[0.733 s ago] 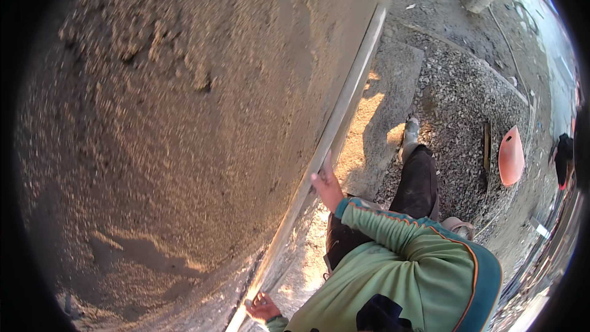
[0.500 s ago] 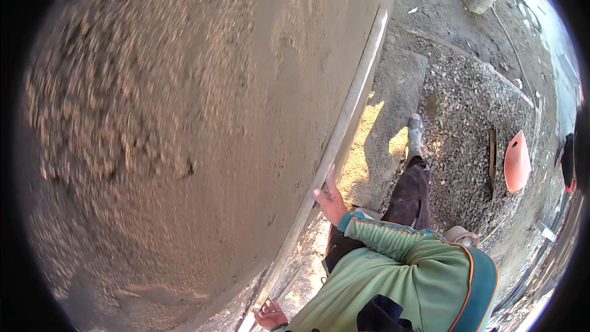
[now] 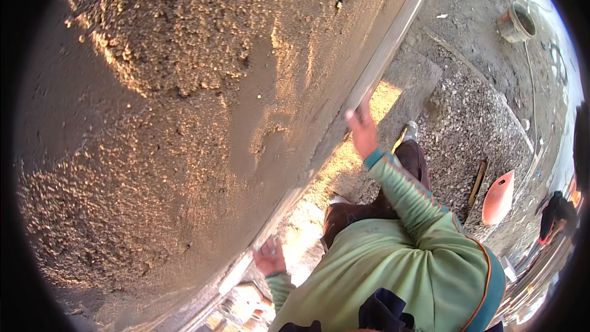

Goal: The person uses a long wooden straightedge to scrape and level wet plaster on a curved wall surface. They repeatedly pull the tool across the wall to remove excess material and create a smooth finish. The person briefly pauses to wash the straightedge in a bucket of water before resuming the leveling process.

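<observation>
A long pale straightedge bar (image 3: 393, 43) runs diagonally across the face of a wet plastered wall (image 3: 172, 37), rough and crumbly in patches, smoother elsewhere. My right hand (image 3: 362, 130) grips the bar near its middle, thumb on the wall side and some fingers hidden behind it. Lower down, my left hand (image 3: 270, 257) is closed on the same bar, its fingertips slightly blurred.
Below are my booted foot (image 3: 409, 131), a grey slab (image 3: 418, 74) and gravel (image 3: 467, 123). A bucket (image 3: 515, 23), a hose (image 3: 530, 80), a wooden strip (image 3: 477, 181), a pink plastic piece (image 3: 498, 197) and dark items (image 3: 556, 215) lie to the right.
Both hands and the straightedge have shifted toward the top of the picture. The view has also shifted, with the bucket and pink piece now lower and more sunlight showing on the plaster.
</observation>
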{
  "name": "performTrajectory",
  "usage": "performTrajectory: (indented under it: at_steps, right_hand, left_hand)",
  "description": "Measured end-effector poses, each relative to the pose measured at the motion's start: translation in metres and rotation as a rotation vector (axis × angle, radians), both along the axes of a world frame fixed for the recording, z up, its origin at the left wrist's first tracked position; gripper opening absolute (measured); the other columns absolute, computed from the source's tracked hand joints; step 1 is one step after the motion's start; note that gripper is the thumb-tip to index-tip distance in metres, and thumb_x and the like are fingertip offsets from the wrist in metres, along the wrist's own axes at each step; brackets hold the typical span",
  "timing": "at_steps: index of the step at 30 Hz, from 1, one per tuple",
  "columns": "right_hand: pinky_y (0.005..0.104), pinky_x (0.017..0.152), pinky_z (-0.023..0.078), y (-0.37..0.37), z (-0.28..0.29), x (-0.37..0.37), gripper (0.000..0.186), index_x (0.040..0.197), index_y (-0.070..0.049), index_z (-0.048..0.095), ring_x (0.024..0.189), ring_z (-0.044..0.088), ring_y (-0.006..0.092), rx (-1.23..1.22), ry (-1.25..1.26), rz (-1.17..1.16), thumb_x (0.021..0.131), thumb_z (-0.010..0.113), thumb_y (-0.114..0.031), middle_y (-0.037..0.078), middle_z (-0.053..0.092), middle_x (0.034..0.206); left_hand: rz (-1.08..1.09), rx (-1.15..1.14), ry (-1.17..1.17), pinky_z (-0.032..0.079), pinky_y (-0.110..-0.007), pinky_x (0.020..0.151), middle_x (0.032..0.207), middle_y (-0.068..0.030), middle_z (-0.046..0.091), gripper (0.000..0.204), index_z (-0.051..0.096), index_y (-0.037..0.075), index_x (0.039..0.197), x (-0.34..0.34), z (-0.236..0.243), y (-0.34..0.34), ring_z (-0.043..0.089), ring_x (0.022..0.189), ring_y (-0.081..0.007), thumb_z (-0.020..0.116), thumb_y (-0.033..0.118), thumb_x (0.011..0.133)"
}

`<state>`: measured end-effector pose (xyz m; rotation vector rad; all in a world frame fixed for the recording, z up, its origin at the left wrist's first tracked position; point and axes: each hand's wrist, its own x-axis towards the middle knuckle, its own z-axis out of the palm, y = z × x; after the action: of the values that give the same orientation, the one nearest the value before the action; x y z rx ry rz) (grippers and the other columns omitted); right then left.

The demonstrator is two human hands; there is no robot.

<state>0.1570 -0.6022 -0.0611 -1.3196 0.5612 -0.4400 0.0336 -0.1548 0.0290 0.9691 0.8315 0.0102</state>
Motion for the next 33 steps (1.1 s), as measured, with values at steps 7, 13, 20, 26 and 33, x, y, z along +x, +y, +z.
performTrajectory:
  at_steps: [7,13,20,26,33]
  right_hand:
    - [0.0323,0.088,0.050,-0.143,0.041,0.050,0.080,0.155,-0.005,0.008,0.107,0.057,0.0212,0.087,-0.080,-0.160,0.097,0.056,-0.033,0.019,0.043,0.142]
    - [0.0259,0.058,0.052,-0.054,0.011,0.026,0.079,0.156,-0.016,0.002,0.082,0.054,0.0119,0.160,-0.129,-0.174,0.098,0.052,-0.031,0.015,0.040,0.145]
    - [0.0262,0.057,0.053,0.202,-0.053,-0.053,0.082,0.155,-0.021,-0.008,0.070,0.049,0.0094,0.405,0.211,-0.036,0.100,0.053,-0.029,0.010,0.052,0.117]
    - [0.0269,0.058,0.056,0.317,-0.086,-0.080,0.090,0.155,-0.026,-0.010,0.076,0.051,0.0090,0.731,0.086,-0.057,0.097,0.060,-0.020,0.003,0.048,0.096]
    - [0.0216,0.056,0.052,0.214,-0.034,-0.046,0.084,0.155,-0.018,-0.007,0.069,0.046,0.0033,0.433,-0.076,-0.115,0.099,0.056,-0.017,-0.004,0.045,0.083]
  left_hand:
    - [-0.183,-0.261,-0.020,0.036,-0.055,0.109,0.129,-0.0117,0.055,0.043,0.058,0.009,0.122,0.038,-0.005,-0.125,0.047,0.128,-0.0300,0.057,0.043,0.095]
    - [-0.244,-0.275,-0.103,0.038,-0.052,0.106,0.125,-0.0117,0.058,0.044,0.059,0.008,0.120,0.014,-0.023,-0.023,0.054,0.116,-0.0267,0.057,0.044,0.095]
    - [-0.280,0.343,0.117,0.046,-0.047,0.094,0.111,-0.0117,0.063,0.042,0.058,0.007,0.114,-0.041,-0.019,0.222,0.058,0.103,-0.0271,0.058,0.043,0.094]
    - [0.073,0.341,0.123,0.049,-0.049,0.091,0.100,-0.0082,0.062,0.050,0.057,0.007,0.107,-0.061,0.037,0.285,0.059,0.098,-0.0250,0.067,0.051,0.086]
    - [0.096,0.232,0.036,0.048,-0.050,0.095,0.106,-0.0067,0.061,0.048,0.057,0.010,0.110,-0.039,0.043,0.190,0.058,0.100,-0.0247,0.069,0.049,0.085]
